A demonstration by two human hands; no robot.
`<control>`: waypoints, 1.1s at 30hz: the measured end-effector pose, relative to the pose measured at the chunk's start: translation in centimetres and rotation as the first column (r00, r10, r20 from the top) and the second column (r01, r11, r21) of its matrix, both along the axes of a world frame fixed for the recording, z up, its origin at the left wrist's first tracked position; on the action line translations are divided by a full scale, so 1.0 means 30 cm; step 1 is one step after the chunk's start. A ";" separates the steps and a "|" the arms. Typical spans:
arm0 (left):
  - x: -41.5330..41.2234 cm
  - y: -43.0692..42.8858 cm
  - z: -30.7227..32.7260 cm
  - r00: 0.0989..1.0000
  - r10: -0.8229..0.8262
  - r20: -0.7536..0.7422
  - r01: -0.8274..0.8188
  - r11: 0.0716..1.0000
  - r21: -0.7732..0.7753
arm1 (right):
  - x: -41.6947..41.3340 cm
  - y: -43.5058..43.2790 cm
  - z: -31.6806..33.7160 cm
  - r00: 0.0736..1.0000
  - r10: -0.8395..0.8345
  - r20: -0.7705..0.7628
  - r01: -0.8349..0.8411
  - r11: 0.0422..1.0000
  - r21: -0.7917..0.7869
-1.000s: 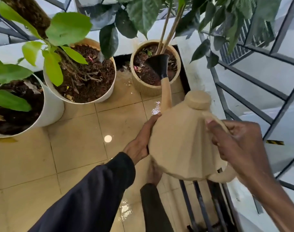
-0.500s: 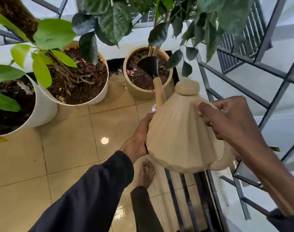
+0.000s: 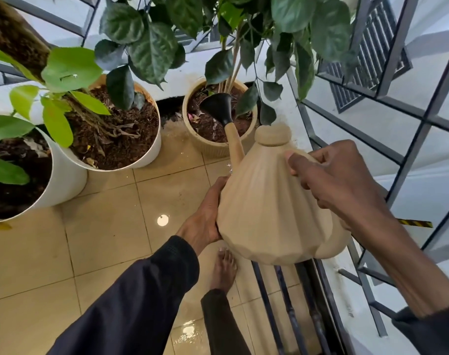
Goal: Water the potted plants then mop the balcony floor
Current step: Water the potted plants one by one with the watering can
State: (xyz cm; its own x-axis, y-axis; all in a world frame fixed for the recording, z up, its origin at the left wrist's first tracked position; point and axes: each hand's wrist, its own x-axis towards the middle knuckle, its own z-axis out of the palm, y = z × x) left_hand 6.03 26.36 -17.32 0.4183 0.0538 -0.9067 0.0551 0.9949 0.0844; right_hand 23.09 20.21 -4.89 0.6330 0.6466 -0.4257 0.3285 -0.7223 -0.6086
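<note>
**Watering can tipped over the corner pot**

The beige watering can (image 3: 269, 201) hangs above the tiled floor (image 3: 103, 239), its black spout head (image 3: 217, 107) over the dark soil of the ribbed beige pot (image 3: 213, 149) in the corner. The right hand (image 3: 338, 180) curls round the handle. The left hand (image 3: 203, 221) lies flat against the can's side, fingers straight. The glossy tiles show wet patches, and a metal railing (image 3: 346, 124) runs along the right. Two white pots (image 3: 146, 155) – soil and leafy plants in each – stand to the left.
</note>
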 end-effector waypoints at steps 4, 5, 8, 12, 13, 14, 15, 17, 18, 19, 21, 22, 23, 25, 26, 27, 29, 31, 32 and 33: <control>-0.004 0.011 0.007 1.000 -0.023 -0.009 0.023 1.000 0.012 | -0.008 0.004 0.005 1.000 -0.012 -0.011 0.012 1.000 0.011; -0.007 0.016 0.006 0.999 -0.030 -0.017 0.031 0.999 0.012 | -0.010 0.005 0.006 1.000 -0.011 -0.009 0.011 1.000 0.014; -0.011 0.027 0.016 0.999 -0.045 -0.027 0.045 0.999 0.009 | -0.015 0.006 0.008 1.000 -0.016 -0.009 0.016 1.000 0.018; -0.017 0.040 0.014 0.998 -0.056 -0.035 0.056 0.998 0.014 | -0.027 0.008 0.009 1.000 -0.023 0.001 0.023 0.999 0.030; -0.019 0.043 0.014 0.997 -0.060 -0.039 0.060 0.998 0.016 | -0.031 0.009 0.010 1.000 -0.023 0.008 0.023 0.999 0.031; -0.021 0.046 0.015 0.997 -0.058 -0.041 0.059 0.998 0.016 | -0.035 0.010 0.011 1.000 -0.021 0.017 0.021 0.999 0.031; -0.024 0.049 0.012 0.997 -0.064 -0.038 0.065 0.998 0.020 | -0.039 0.012 0.012 0.999 -0.018 0.026 0.017 0.999 0.033; -0.031 0.057 0.011 0.996 -0.079 -0.032 0.080 0.996 0.044 | -0.046 0.012 0.009 0.999 -0.017 0.035 0.016 0.999 0.040; -0.034 0.063 0.013 0.995 -0.090 -0.032 0.092 0.994 0.055 | -0.049 0.010 0.007 0.999 -0.022 0.034 0.021 0.999 0.044; -0.038 0.071 0.013 0.994 -0.101 -0.033 0.103 0.993 0.060 | -0.052 0.009 0.005 0.999 -0.028 0.034 0.026 0.998 0.052; -0.045 0.086 0.012 0.992 -0.125 -0.030 0.126 0.990 0.057 | -0.059 0.006 0.002 0.999 -0.043 0.032 0.040 0.997 0.071; -0.047 0.093 0.011 0.991 -0.132 -0.030 0.133 0.989 0.058 | -0.064 0.004 0.002 0.998 -0.051 0.030 0.048 0.996 0.078; -0.050 0.099 0.010 0.990 -0.136 -0.031 0.137 0.989 0.060 | -0.069 0.002 0.002 0.998 -0.058 0.028 0.055 0.995 0.085; -0.053 0.110 0.005 0.990 -0.140 -0.025 0.141 0.988 0.068 | -0.079 -0.002 0.000 0.997 -0.070 0.031 0.066 0.993 0.093; -0.055 0.115 0.002 0.990 -0.141 -0.022 0.142 0.987 0.070 | -0.085 -0.006 -0.003 0.996 -0.079 0.030 0.076 0.993 0.095; -0.057 0.120 -0.002 0.989 -0.146 -0.020 0.147 0.986 0.075 | -0.092 -0.011 -0.006 0.996 -0.088 0.023 0.086 0.992 0.097; -0.062 0.132 -0.009 0.987 -0.161 -0.022 0.162 0.983 0.083 | -0.105 -0.022 -0.014 0.993 -0.115 0.004 0.114 0.989 0.095; -0.066 0.143 -0.019 0.984 -0.171 -0.041 0.174 0.981 0.091 | -0.118 -0.032 -0.023 0.988 -0.155 -0.018 0.156 0.985 0.075; -0.069 0.148 -0.026 0.984 -0.170 -0.050 0.175 0.980 0.099 | -0.124 -0.036 -0.030 0.984 -0.177 -0.036 0.179 0.982 0.066; -0.072 0.152 -0.032 0.984 -0.170 -0.056 0.175 0.978 0.110 | -0.128 -0.040 -0.037 0.979 -0.199 -0.054 0.202 0.978 0.057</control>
